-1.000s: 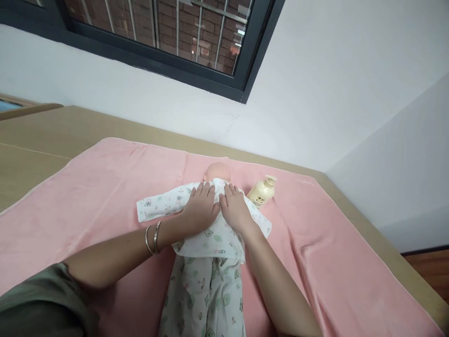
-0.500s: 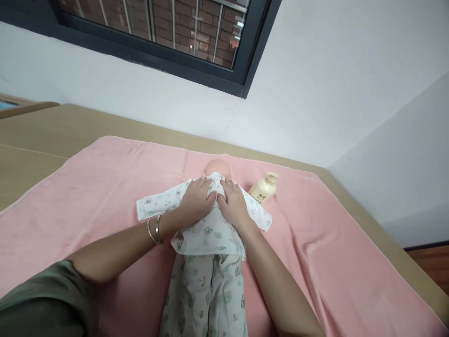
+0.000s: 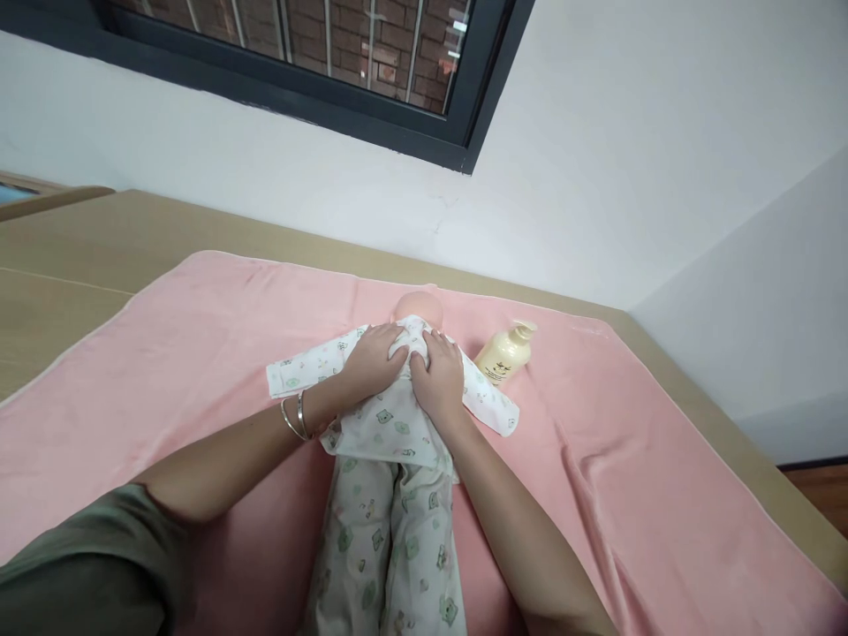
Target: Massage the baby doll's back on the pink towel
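Observation:
A baby doll (image 3: pixel 419 307) with a bare round head lies stretched out on a pink blanket; whether it is face up or face down cannot be told. It wears a white print top (image 3: pixel 390 428) and matching trousers (image 3: pixel 417 548), sleeves spread to both sides. My left hand (image 3: pixel 374 360) rests on the left of the doll's upper body, fingers extended toward its shoulder. Flat on the right side lies my right hand (image 3: pixel 441 375), its thumb near my left thumb. Both hands press on the cloth with fingers laid out. Right of the doll's shoulder, a pale yellow pump bottle (image 3: pixel 504 353) leans over.
The pink blanket (image 3: pixel 218 327) covers much of a wooden surface (image 3: pixel 165 225) and has folds at the right. Behind stands a white wall (image 3: pixel 331 185) with a dark-framed window (image 3: pixel 457 132). Two bangles circle my left wrist.
The view has shifted slightly. The top's hem sits a little higher and the trouser legs show more apart. Both hands remain on the doll's upper body.

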Available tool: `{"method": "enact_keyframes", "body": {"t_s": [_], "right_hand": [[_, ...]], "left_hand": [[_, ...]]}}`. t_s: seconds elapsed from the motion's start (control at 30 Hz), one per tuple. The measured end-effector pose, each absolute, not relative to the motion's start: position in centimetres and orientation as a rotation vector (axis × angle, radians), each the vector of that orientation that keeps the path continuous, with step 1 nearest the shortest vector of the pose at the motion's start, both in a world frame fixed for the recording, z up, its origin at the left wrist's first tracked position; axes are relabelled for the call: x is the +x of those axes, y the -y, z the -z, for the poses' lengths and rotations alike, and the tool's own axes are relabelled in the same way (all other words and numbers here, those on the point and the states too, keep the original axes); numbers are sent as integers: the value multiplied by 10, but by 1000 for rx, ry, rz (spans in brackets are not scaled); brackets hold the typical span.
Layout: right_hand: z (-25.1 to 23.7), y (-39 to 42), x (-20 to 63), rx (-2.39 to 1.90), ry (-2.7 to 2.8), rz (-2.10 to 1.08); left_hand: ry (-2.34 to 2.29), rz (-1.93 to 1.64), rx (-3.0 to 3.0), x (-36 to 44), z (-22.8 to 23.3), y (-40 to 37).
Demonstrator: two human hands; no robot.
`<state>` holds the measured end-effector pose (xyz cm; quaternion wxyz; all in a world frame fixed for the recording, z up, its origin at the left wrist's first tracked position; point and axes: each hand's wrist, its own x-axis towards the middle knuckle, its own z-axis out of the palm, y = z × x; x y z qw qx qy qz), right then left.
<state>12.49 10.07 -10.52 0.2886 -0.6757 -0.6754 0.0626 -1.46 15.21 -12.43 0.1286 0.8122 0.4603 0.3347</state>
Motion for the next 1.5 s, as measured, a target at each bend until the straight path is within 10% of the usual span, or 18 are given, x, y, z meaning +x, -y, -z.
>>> {"method": "enact_keyframes", "body": {"t_s": [1.5], "right_hand": [[66, -96, 125, -2038, 2233, -52]], "left_hand": [[-1475, -628, 2533, -16, 119, -155]]}}
